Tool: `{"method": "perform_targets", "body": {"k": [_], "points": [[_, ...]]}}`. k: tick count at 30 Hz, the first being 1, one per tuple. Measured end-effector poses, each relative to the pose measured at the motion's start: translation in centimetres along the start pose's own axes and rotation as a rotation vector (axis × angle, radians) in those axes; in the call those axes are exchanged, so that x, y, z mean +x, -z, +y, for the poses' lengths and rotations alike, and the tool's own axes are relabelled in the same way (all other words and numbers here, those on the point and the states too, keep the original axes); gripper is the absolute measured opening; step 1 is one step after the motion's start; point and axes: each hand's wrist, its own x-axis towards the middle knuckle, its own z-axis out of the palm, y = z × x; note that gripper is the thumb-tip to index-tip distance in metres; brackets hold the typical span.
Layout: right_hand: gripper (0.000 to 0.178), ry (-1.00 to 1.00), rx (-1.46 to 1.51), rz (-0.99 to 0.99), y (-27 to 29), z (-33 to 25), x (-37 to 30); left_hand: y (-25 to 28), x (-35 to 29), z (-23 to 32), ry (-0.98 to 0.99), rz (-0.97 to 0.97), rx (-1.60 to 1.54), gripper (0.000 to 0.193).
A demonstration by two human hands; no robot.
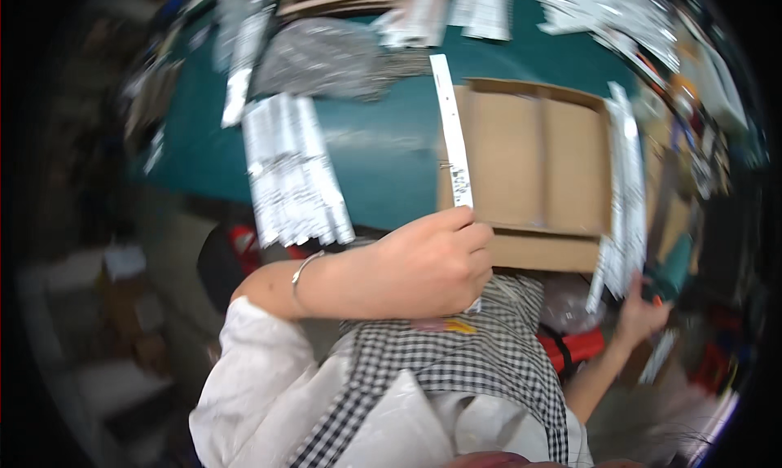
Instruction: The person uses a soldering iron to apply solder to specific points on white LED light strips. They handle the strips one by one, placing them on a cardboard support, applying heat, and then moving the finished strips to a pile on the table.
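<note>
Dark green, the bench [379, 175] spans most of the view. Near its right side lies a shallow open cardboard box [505, 158], its floor crossed by a seam. To the left, a fanned bundle of silvery strips [289, 175] overhangs the near edge; a second stack of strips [627, 183] runs along the box's right wall.

The person's left hand [450, 263] is above the near edge, fingers closed around the near end of a white strip [452, 126]. The right hand [639, 317], low at the right, is at a teal tool [674, 268]; blur means I cannot tell whether its fingers grip it.

Gripped only near one end, the strip could swing, snag on the box wall or bend, because its long far part has no second hand on it. It looks slim, flat and straight, leaning slightly left over the box's left side; whether it touches the cardboard is unclear. Small dark marks dot its face, denser just above the fingers.
</note>
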Motion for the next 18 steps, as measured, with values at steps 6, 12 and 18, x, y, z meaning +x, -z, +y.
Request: {"method": "perform_targets", "body": {"k": [6, 12, 18], "points": [[0.040, -0.083, 0.127, -0.033, -0.2, 2.3, 0.6, 0.1, -7.5, -0.4, 0.349, -0.081, -0.057, 0.023], [0.041, -0.292, 0.376, 0.011, 1.3, -1.4, 1.1, -2.7, -10.4, -2.7, 0.455, -0.103, -0.076, 0.020], [0.035, -0.194, 0.677, 0.181, 3.9, -6.0, 0.1, -3.4, -12.0, -3.5, 0.551, -0.098, -0.085, 0.022]]}}
